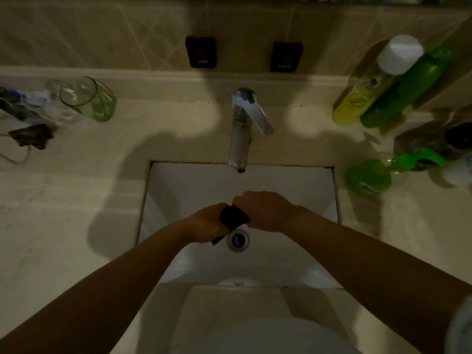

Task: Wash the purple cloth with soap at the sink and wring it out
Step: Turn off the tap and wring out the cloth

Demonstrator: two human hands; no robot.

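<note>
Your left hand point(208, 223) and right hand point(265, 210) are both closed round the cloth point(233, 217), which sits bunched between them over the sink point(178, 190), just above and slightly behind the drain point(238, 240). The cloth looks almost black in this dim light, so you can't confirm its colour here. Its long axis runs roughly from lower left to upper right: a small tail pokes out below your left fist toward the drain, and the other end vanishes into your right fist, which sits a little farther from you, toward the tap point(240, 139). Only a short stretch shows between the fists, which nearly touch. That suggests you are wringing, or about to. The twist turns on that axis: counter-rotate the fists about the line joining them, not across it. No water is visibly running from the tap. Neither hand is nearer the cloth than the other; both already have it. The soap bottle point(370, 176) stands well apart on the counter to your right.
</note>
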